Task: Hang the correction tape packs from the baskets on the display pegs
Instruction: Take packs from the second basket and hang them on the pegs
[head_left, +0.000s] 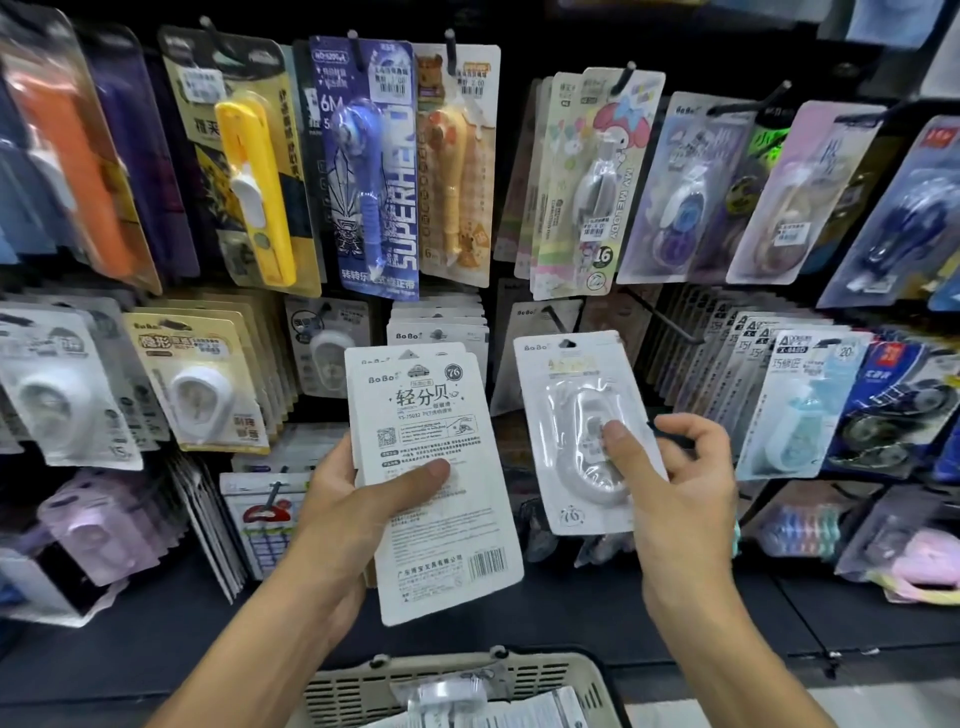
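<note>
The left hand (363, 499) grips a small stack of white card-backed correction tape packs (431, 467), printed backs toward the camera, thumb pressed across the top card and fingers curled behind. The right hand (680, 467) pinches a single white blister pack of correction tape (582, 431), face forward, thumb on the clear bubble and fingers behind the card. This pack stands nearly upright, its long axis running from the hand up to the hang hole at the top edge, tilted slightly left.

What matters for the next move is that hole against the bare black metal peg (660, 317), which juts out just above and to the right of the single pack, ahead of the right hand. The right hand is clearly the nearer one; the left stack sits further left, in front of a full row of matching packs. The pack probably needs lifting and shifting right to thread the hole.

Below both wrists, the beige plastic basket (363, 686) holds more packs.
</note>
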